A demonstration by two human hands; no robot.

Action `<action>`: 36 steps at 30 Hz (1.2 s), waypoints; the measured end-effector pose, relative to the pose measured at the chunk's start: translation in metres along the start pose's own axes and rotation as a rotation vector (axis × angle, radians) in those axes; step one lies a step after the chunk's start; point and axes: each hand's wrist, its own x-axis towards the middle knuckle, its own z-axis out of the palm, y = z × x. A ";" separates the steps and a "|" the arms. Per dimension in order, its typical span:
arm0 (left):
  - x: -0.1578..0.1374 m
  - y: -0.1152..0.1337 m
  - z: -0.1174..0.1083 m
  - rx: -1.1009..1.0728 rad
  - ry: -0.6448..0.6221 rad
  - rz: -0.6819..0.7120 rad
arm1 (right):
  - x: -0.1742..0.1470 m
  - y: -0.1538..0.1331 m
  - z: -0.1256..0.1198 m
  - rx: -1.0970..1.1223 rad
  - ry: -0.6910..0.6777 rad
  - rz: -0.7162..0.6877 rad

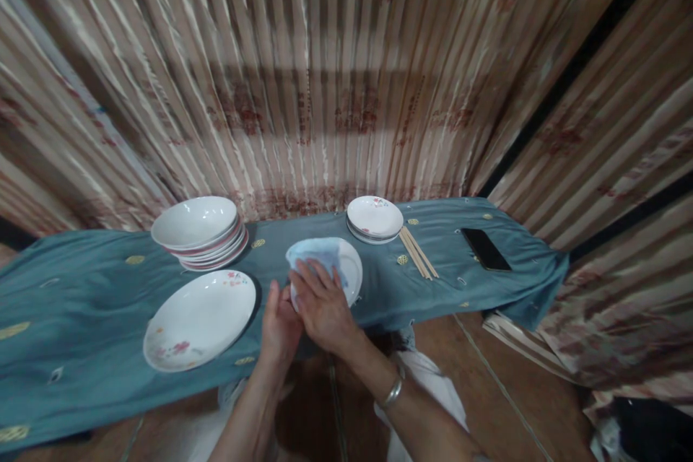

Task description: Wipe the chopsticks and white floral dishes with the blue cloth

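A small white plate is held just over the near edge of the cloth-covered table. My left hand grips its left rim, with the thumb up and the other fingers partly hidden below it. A light blue cloth lies across the plate's left part. My right hand presses the cloth down on the plate, its fingers laid over the fabric. To the left of my hands lies a large oval plate with pink flowers.
A stack of bowls and plates stands at the back left. Farther right are a stack of small plates, several wooden chopsticks and a black phone. A patterned curtain hangs behind the table.
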 end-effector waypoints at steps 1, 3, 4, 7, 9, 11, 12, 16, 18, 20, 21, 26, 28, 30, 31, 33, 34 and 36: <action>0.001 0.001 -0.001 -0.002 0.054 0.025 | -0.002 -0.005 0.005 -0.011 -0.013 -0.073; 0.001 0.002 -0.001 0.003 0.111 0.060 | -0.003 -0.009 0.010 -0.036 -0.020 -0.153; 0.002 0.002 -0.001 0.011 0.096 0.058 | -0.003 -0.008 0.010 -0.048 -0.018 -0.162; 0.002 0.000 0.004 0.057 -0.069 0.024 | 0.002 0.003 0.000 -0.076 0.020 -0.082; 0.002 -0.002 0.006 0.099 -0.125 0.050 | 0.008 0.014 -0.010 -0.076 0.048 0.002; 0.002 -0.005 0.006 0.146 -0.116 0.092 | 0.012 0.026 -0.016 -0.057 0.076 0.092; 0.002 -0.005 0.005 0.166 -0.104 0.105 | 0.013 0.031 -0.017 -0.040 0.091 0.133; 0.002 -0.005 -0.001 0.191 -0.094 0.100 | 0.009 0.052 -0.007 0.061 0.123 0.233; 0.004 -0.004 -0.003 0.174 -0.076 0.085 | 0.004 0.059 0.004 0.114 0.135 0.261; 0.005 -0.002 -0.004 0.149 -0.025 0.050 | -0.002 0.064 0.016 0.158 0.147 0.285; 0.006 -0.002 -0.005 0.135 0.003 0.028 | -0.005 0.066 0.021 0.174 0.153 0.296; 0.010 0.001 -0.007 0.087 0.116 -0.047 | -0.024 0.066 0.040 0.206 0.139 0.375; 0.012 0.002 -0.010 0.089 0.160 -0.075 | -0.033 0.064 0.044 0.209 0.116 0.408; 0.014 0.002 -0.012 0.093 0.191 -0.094 | -0.042 0.062 0.047 0.214 0.095 0.425; 0.015 0.002 -0.014 0.093 0.204 -0.097 | -0.046 0.060 0.047 0.215 0.087 0.425; 0.017 0.002 -0.017 0.080 0.214 -0.084 | -0.052 0.056 0.046 0.209 0.080 0.409; 0.019 0.001 -0.018 0.070 0.217 -0.073 | -0.054 0.053 0.045 0.200 0.081 0.398; 0.022 0.000 -0.021 0.053 0.204 -0.065 | -0.056 0.047 0.043 0.177 0.077 0.380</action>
